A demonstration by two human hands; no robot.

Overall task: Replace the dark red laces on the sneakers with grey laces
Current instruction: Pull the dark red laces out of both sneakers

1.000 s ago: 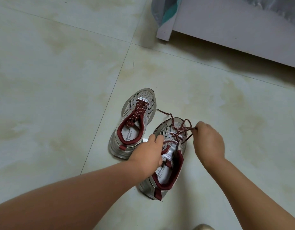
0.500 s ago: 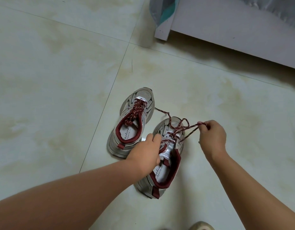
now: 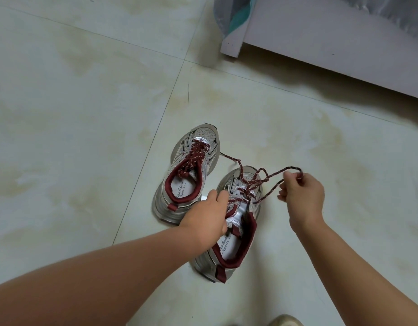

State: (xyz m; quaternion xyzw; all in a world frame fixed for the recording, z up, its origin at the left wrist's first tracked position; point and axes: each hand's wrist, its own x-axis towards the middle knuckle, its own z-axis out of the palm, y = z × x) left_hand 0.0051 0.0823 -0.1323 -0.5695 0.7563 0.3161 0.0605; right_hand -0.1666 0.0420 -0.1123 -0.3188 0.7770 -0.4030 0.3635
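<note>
Fingers of the right hand (image 3: 304, 194) pinch a dark red lace (image 3: 271, 177), left hand (image 3: 208, 215) gripping the sneaker (image 3: 236, 234) on pale floor tiles (image 3: 74, 114).

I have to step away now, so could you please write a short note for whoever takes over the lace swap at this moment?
Left hand grips the near sneaker at its tongue, steadying it on the tiled floor.
Right hand pinches the dark red lace, drawn out to the right in a loose loop.
Far sneaker stands beside it, fully laced in dark red.
Done: near sneaker's lace loosened at the upper eyelets.
Left: strip both red laces, thread the grey ones; no grey laces are in view.
</note>
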